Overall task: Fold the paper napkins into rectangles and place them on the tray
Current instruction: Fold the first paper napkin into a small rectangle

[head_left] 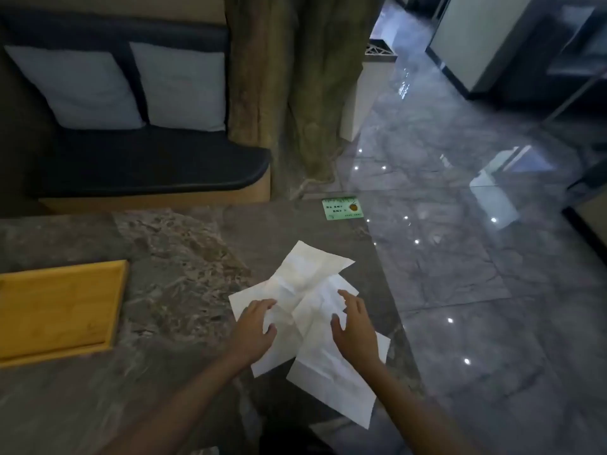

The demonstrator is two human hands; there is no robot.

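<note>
Several white paper napkins (305, 290) lie unfolded and overlapping on the stone table (170, 257), near its right edge. The person's left hand (254, 326) rests on the left part of the pile, with the fingers bent a little and spread; whether the fingertips pinch the paper I cannot tell. The right hand (353, 323) lies over the right part, fingers straight and apart, touching the top sheet. Neither hand has lifted anything.

The wooden tray (59, 310) stands well apart at the left side of the table, and nothing lies in it. A small green card (343, 208) sits at the far edge of the table.

I think the work is at its beginning: no napkin is folded yet, and the hands are sorting the pile. The next move probably needs one sheet separated from the others and laid flat, so that its edges can meet cleanly.
</note>
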